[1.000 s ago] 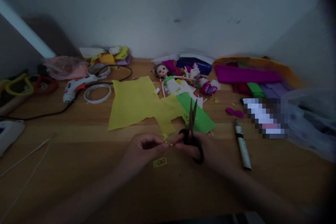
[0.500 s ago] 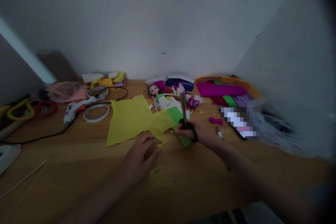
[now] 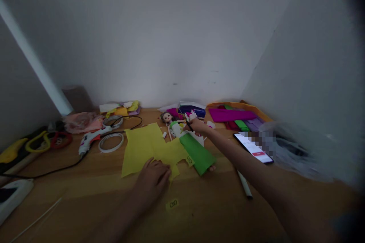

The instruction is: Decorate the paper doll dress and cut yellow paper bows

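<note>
My left hand [image 3: 154, 176] rests palm down on the lower edge of the yellow crepe-like sheet [image 3: 145, 144], fingers loosely laid out and holding nothing. My right hand [image 3: 197, 126] reaches over the table toward the back, closed on the black-handled scissors [image 3: 188, 125]; their blades are hard to make out. Just left of the scissors lies a doll [image 3: 168, 118] on its back, with a white top and a green skirt [image 3: 197, 153]. A small yellow piece with a drawn bow [image 3: 172, 204] sits in front of my left hand.
At left are a glue gun [image 3: 92, 137] with a black cord, a tape roll [image 3: 110, 142] and red-handled scissors [image 3: 61, 140]. Folded magenta material [image 3: 232, 114] lies at the back right, near a phone [image 3: 253, 148] and a clear plastic bag [image 3: 296, 155]. A marker-like tube [image 3: 244, 184] lies beneath my right forearm.
My right hand has carried the scissors away from the green skirt, up toward the back of the table. My left hand stays on the yellow sheet. The camera view has tilted upward.
</note>
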Available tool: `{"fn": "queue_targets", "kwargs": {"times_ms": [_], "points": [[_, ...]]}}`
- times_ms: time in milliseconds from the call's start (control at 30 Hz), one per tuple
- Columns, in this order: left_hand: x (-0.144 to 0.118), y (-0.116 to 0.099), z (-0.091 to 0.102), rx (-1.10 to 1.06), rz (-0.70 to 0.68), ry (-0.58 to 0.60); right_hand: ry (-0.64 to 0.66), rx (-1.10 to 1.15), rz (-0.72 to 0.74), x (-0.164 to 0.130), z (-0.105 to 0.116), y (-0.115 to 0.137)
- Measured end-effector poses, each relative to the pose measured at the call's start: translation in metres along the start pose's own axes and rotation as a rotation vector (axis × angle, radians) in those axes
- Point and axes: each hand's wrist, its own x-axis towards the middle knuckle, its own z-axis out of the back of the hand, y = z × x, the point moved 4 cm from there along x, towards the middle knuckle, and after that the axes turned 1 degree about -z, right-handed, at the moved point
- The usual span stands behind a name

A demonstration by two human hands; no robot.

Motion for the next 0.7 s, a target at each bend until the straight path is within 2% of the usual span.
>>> {"fn": "queue_targets", "kwargs": {"times_ms": [200,367,533,700], "points": [[0.001,0.0,0.001,0.035,0.038,-0.028,-0.033,-0.121,0.009,0.015,0.001,0.015],[0.001,0.0,0.0,0.043,0.029,-0.033,-0.123,-0.204,-0.01,0.012,0.0,0.024],[0.0,-0.001,0.001,0.038,0.03,-0.052,-0.216,-0.25,-0.024,-0.007,0.005,0.023],[-0.004,-0.009,0.003,0.002,0.042,-0.018,-0.226,-0.241,0.01,-0.045,0.005,0.003]]}}
